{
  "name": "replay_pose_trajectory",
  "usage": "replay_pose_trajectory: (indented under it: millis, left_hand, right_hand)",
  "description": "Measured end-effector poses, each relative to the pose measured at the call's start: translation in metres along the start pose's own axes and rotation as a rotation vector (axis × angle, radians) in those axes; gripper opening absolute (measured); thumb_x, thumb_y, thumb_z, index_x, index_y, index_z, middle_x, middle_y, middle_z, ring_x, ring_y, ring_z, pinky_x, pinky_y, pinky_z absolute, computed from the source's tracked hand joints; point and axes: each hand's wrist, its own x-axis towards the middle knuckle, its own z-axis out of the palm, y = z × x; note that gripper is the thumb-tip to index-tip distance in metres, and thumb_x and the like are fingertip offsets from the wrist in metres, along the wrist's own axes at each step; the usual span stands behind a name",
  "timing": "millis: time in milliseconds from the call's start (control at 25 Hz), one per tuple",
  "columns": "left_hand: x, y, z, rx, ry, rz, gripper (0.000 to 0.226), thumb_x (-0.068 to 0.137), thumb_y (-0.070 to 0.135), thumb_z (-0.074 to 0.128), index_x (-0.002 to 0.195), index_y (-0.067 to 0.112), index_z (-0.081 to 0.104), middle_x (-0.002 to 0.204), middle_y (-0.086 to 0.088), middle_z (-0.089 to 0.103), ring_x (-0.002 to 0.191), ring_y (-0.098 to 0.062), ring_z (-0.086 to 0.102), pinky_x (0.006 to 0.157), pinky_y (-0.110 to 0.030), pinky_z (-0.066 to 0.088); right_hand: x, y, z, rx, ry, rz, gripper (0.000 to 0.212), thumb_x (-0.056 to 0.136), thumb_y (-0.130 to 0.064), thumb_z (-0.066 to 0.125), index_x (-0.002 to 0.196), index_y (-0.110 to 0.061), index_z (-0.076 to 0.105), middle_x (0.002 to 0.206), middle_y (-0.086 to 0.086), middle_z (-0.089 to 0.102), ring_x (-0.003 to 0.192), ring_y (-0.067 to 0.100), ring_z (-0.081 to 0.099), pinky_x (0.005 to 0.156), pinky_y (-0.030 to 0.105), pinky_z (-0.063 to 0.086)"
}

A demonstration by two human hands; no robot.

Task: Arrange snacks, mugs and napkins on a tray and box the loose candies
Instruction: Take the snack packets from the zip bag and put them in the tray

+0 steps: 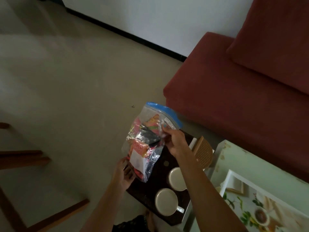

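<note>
A clear zip bag (147, 139) with a blue seal strip, full of coloured snack packets, hangs above the far end of a dark tray (160, 164). My right hand (173, 141) pinches the bag's upper edge just below the seal. Under the bag's lower corner my left hand (123, 174) cups it with fingers spread. Two white mugs stand on the tray: one (177, 179) in the middle, one (166, 202) nearer me with its handle to the right.
A tan perforated box or basket (204, 152) sits beyond the tray's right side. At right is a table with a pale green printed cover (250, 164). A red sofa (242, 89) stands behind. Wooden chair legs (25, 158) are on the floor at left.
</note>
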Motion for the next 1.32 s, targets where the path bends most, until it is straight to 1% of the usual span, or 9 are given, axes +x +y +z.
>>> replay_pose_trajectory:
  millis: [80,320,520,600,680,800,920,1120,1320]
  left_hand:
    - [-0.023,0.007,0.017,0.031,0.026,0.104,0.017,0.089,0.023,0.052,0.088,0.007,0.048,0.083,-0.012,0.053,0.076,-0.023,0.054,0.073,-0.032,0.048]
    - [-0.138,0.013,0.114,0.267,-0.151,0.747,0.018,0.089,0.013,0.052,0.071,0.014,0.055,0.07,-0.004,0.054,0.062,-0.015,0.052,0.045,-0.016,0.05]
    - [-0.226,-0.042,0.212,0.694,-0.304,0.878,0.049,0.071,0.063,0.057,0.07,0.014,0.059,0.074,-0.005,0.066,0.069,-0.022,0.068,0.065,-0.037,0.06]
    - [-0.236,-0.076,0.233,0.891,-0.286,0.863,0.043,0.074,0.045,0.066,0.087,0.005,0.062,0.08,-0.009,0.067,0.071,-0.025,0.069,0.069,-0.042,0.06]
    - [-0.233,-0.112,0.24,1.146,-0.167,0.847,0.034,0.078,0.015,0.063,0.101,-0.008,0.057,0.095,-0.021,0.066,0.083,-0.035,0.068,0.077,-0.045,0.058]
    - [-0.234,-0.173,0.235,1.341,-0.133,0.831,0.041,0.082,0.01,0.059,0.116,-0.011,0.05,0.116,-0.024,0.06,0.102,-0.036,0.061,0.076,-0.034,0.051]
    - [-0.242,-0.232,0.221,1.281,-0.235,0.754,0.024,0.083,0.011,0.062,0.1,-0.006,0.059,0.101,-0.021,0.064,0.084,-0.03,0.063,0.073,-0.037,0.051]
    - [-0.257,-0.31,0.191,1.339,-0.328,0.87,0.008,0.079,0.019,0.067,0.077,0.012,0.071,0.075,-0.006,0.067,0.07,-0.02,0.064,0.066,-0.03,0.054]
    - [-0.261,-0.335,0.189,1.264,-0.349,0.941,0.007,0.073,0.011,0.07,0.065,0.01,0.069,0.059,0.002,0.062,0.054,-0.009,0.06,0.039,-0.007,0.04]
  right_hand:
    - [-0.035,-0.022,0.009,-0.075,-0.057,-0.152,0.014,0.082,-0.001,0.064,0.095,0.001,0.061,0.059,0.002,0.058,0.042,0.008,0.05,0.043,0.022,0.044]
    - [-0.138,-0.084,-0.026,-0.467,0.105,-0.645,0.004,0.082,-0.014,0.066,0.081,-0.017,0.066,0.07,-0.008,0.066,0.065,0.007,0.06,0.061,0.024,0.052]
    - [-0.206,-0.097,-0.107,-0.78,0.253,-0.846,0.004,0.082,-0.016,0.068,0.085,-0.013,0.065,0.073,-0.006,0.064,0.066,0.009,0.06,0.061,0.024,0.05]
    - [-0.228,-0.092,-0.144,-0.934,0.316,-0.939,0.007,0.079,-0.009,0.069,0.086,-0.011,0.067,0.072,-0.007,0.059,0.063,0.011,0.054,0.058,0.024,0.041]
    - [-0.247,-0.088,-0.183,-1.038,0.29,-0.89,0.011,0.078,-0.011,0.07,0.089,-0.006,0.069,0.077,0.005,0.065,0.069,0.018,0.056,0.062,0.031,0.043]
    - [-0.274,-0.091,-0.247,-1.035,-0.038,-0.535,0.023,0.071,-0.018,0.079,0.088,-0.006,0.069,0.08,0.006,0.066,0.069,0.012,0.057,0.067,0.03,0.046]
    - [-0.3,-0.1,-0.302,-0.674,-0.282,-0.142,0.022,0.079,-0.017,0.072,0.1,-0.018,0.067,0.093,0.003,0.07,0.082,0.012,0.065,0.074,0.026,0.051]
    - [-0.301,-0.081,-0.324,-0.402,0.187,-0.18,0.038,0.084,-0.041,0.064,0.096,-0.005,0.066,0.086,0.008,0.068,0.073,0.018,0.066,0.064,0.027,0.057]
    - [-0.289,-0.064,-0.328,-0.335,0.442,-0.248,0.025,0.079,-0.033,0.071,0.069,-0.01,0.068,0.077,0.012,0.072,0.07,0.024,0.072,0.07,0.039,0.062]
